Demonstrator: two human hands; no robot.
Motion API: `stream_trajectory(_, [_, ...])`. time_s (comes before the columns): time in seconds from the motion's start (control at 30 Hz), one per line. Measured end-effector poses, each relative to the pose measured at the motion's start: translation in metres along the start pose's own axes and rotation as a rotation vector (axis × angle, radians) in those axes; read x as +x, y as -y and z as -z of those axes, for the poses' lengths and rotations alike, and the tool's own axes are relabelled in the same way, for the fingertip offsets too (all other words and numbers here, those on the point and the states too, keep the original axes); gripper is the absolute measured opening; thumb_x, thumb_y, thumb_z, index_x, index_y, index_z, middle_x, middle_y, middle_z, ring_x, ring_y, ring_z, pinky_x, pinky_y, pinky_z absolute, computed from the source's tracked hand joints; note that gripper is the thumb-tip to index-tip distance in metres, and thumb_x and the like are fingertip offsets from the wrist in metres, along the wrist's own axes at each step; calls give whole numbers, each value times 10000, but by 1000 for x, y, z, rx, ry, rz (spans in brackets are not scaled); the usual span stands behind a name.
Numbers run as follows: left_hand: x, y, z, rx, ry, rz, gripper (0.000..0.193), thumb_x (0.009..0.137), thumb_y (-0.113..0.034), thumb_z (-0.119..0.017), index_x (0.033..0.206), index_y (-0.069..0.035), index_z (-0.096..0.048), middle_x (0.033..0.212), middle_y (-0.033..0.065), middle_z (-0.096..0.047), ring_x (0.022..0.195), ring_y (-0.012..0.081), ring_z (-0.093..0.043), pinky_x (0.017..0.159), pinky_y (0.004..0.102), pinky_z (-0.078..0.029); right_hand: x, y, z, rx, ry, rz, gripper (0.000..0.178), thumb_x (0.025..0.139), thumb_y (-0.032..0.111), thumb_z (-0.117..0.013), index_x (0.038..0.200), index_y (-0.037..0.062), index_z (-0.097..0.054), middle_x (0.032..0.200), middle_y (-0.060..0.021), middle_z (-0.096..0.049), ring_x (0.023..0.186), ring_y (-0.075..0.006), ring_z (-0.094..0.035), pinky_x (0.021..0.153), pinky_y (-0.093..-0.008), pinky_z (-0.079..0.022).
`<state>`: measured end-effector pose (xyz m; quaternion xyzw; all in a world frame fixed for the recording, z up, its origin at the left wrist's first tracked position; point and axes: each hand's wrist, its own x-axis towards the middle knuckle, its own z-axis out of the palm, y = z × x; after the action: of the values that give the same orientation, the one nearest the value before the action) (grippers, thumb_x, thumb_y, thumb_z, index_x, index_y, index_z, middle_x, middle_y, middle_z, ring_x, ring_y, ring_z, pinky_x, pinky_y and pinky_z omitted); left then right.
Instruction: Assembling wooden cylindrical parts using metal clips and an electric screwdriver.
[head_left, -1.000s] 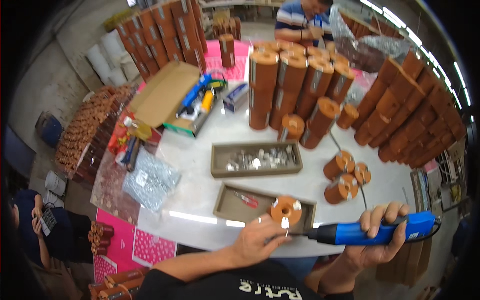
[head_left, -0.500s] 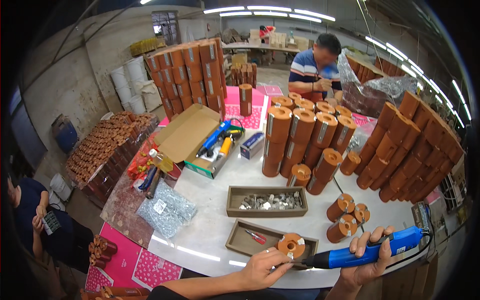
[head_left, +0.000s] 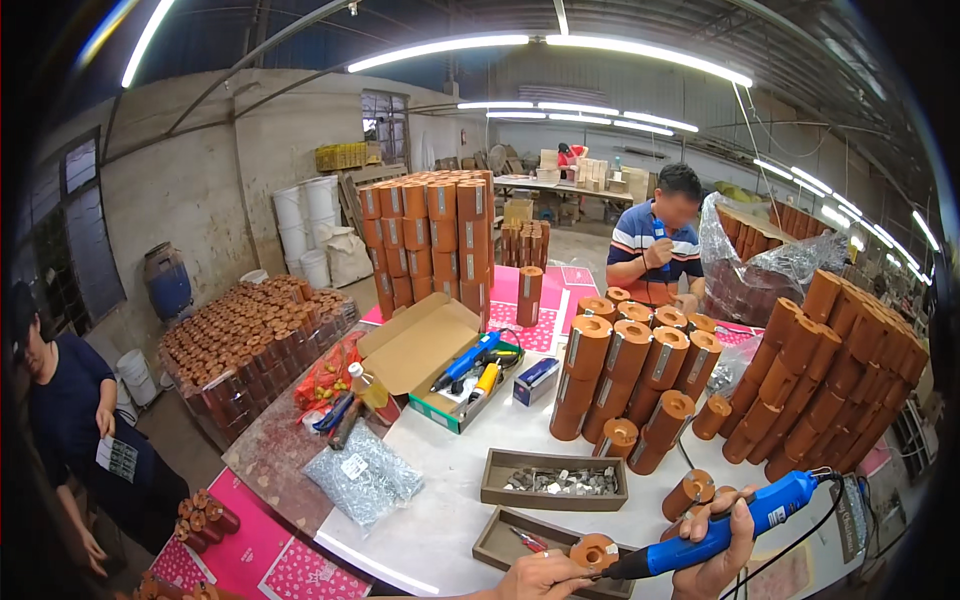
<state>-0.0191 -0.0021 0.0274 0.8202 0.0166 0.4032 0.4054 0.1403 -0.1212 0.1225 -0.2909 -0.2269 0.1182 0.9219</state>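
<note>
The parts tray (head_left: 552, 500), filled with small metal pieces, lies on the surface (head_left: 440, 445). Left of it is a silvery bag (head_left: 365, 475); beyond it to the left are a bottle (head_left: 375, 395) and an open carton (head_left: 420, 340) of tools, and straight beyond it a small box (head_left: 537, 382). A stack (head_left: 612, 365) of brown cylinders rises beyond it to the right, with a co-worker (head_left: 650, 245) farther off.

Just on its near side is the lower tray (head_left: 490, 553) with a red-handled tool (head_left: 530, 540) inside; one cylinder (head_left: 594, 553), hole facing up, is in or just above that tray. Nearer and right of the parts tray, the right hand (head_left: 715, 560) grasps the blue driver (head_left: 735, 525), and the two partly hide the loose cylinders (head_left: 688, 493). On its near side, the left hand (head_left: 545, 576) reaches to the driver's tip; I cannot tell whether it pinches anything.

Half a second ago the view pointed lower: more forearm and all three loose cylinders showed. Now more ceiling lights appear.
</note>
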Motion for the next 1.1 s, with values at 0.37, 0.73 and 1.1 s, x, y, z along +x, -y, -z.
stream_trajectory(0.37, [-3, 19, -8, 97, -14, -114, 121, 845, -126, -709, 925, -35, -716, 752, 109, -663, 595, 230, -587, 566, 334, -466, -13, -3, -11, -187, 120, 85, 236, 930, 136, -586, 1146, 77, -510, 894, -89, -618, 601, -145, -569, 602, -316, -527])
stream_trajectory(0.73, [-12, 55, -13, 206, 26, -3, 426, 659, -190, -844, 1032, -66, -680, 1050, 98, -660, 933, 312, -578, 857, 414, -442, -9, 5, 17, -344, 264, 147, 366, 931, 209, -589, 1234, 116, -406, 966, -114, -594, 626, -199, -585, 612, -388, -527])
stream_trajectory(1.1, [-27, 67, -34, 277, 55, -49, 364, 631, -166, -857, 946, -83, -694, 1117, 82, -643, 1031, 294, -558, 867, 391, -438, -4, -21, 21, -429, 291, 105, 397, 905, 228, -626, 1236, 117, -435, 940, -106, -607, 616, -193, -601, 578, -377, -536])
